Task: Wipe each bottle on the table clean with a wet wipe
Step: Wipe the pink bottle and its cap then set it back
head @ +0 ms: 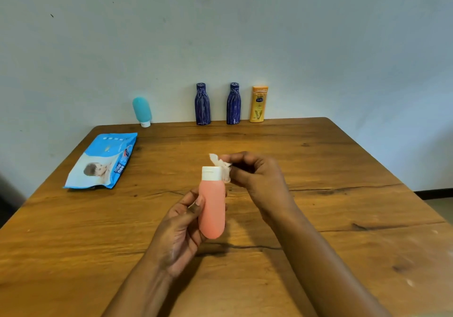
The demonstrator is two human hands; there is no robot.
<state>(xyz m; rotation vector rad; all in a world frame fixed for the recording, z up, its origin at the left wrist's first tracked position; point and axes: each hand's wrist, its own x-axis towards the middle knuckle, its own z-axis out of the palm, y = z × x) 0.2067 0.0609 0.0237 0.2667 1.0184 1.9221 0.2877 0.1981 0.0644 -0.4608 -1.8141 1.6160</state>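
My left hand [180, 228] grips a pink bottle [212, 206] with a white cap above the middle of the table, cap pointing away from me. My right hand [255, 172] pinches a crumpled white wet wipe [221, 165] against the right side of the cap. Along the far edge by the wall stand a teal bottle [142, 111] on its white cap, two dark blue bottles [203, 105] [233, 104] and a yellow lotion bottle [258, 105].
A blue wet-wipe pack [103, 162] lies flat on the left part of the wooden table [343, 194]. A pale wall runs right behind the far edge. The table's right edge drops off to the floor at the right.
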